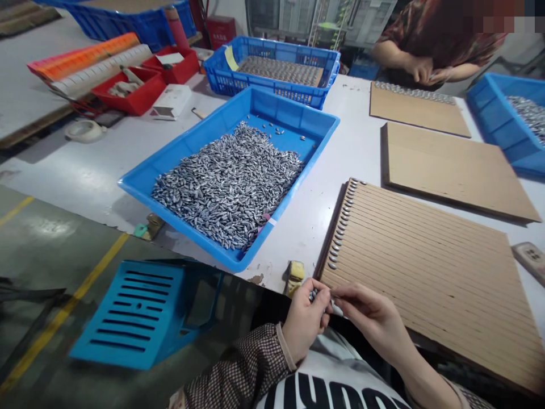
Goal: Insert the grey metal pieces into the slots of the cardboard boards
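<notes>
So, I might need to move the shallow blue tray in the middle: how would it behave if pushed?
The blue tray is probably heavy for its size, given its heap of seemingly metal pieces. Those may slide, since they lie loose. Its near corner is close to the edge of the table, so pushing that way could tip it.

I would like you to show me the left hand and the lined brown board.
Left hand (305, 316): head view, middle of the hand.
Lined brown board (426, 267): head view, bare middle of its top face.

Grey floor (51, 233) with yellow lines (101, 265)
</notes>
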A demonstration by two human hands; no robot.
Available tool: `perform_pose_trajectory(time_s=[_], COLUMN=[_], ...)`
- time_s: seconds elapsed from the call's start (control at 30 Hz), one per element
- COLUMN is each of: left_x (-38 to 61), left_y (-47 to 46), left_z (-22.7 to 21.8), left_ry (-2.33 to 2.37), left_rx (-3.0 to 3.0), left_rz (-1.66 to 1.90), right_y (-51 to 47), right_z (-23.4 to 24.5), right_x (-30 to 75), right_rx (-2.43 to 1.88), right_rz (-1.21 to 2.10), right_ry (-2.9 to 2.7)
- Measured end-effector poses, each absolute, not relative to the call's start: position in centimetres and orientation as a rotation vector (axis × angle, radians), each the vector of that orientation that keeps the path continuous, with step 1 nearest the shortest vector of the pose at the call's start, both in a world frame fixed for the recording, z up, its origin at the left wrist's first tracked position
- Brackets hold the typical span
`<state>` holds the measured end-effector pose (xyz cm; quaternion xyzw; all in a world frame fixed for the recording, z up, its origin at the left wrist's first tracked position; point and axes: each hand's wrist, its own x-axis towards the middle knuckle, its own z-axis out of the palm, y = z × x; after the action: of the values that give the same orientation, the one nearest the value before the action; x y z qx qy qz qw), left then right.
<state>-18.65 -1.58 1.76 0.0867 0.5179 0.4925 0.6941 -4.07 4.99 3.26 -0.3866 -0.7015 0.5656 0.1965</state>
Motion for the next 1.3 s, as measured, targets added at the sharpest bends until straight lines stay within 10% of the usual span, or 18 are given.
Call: perform_pose_trajectory(time_s=[0.7,1.07,1.3], left_x=[-19.3,-19.9,-19.8], left_y=[-2.4,-2.3,-2.5], left_z=[2.3,3.0,2.7], left_ry=[1.050,1.031,1.072], left_rx=[0.116,0.054,0.099], left_rz=[1.089,1.151,1.155], right_y=[7.5,7.7,6.2], right_z=[0.1,0.8,3.7], right_x=[-5.5,-5.8,-5.6], right_rx=[-0.912,-0.906,-0.995], right_rz=[0.355,0.375,1.083], right_ry=[-2.484,-2.521,-2.340])
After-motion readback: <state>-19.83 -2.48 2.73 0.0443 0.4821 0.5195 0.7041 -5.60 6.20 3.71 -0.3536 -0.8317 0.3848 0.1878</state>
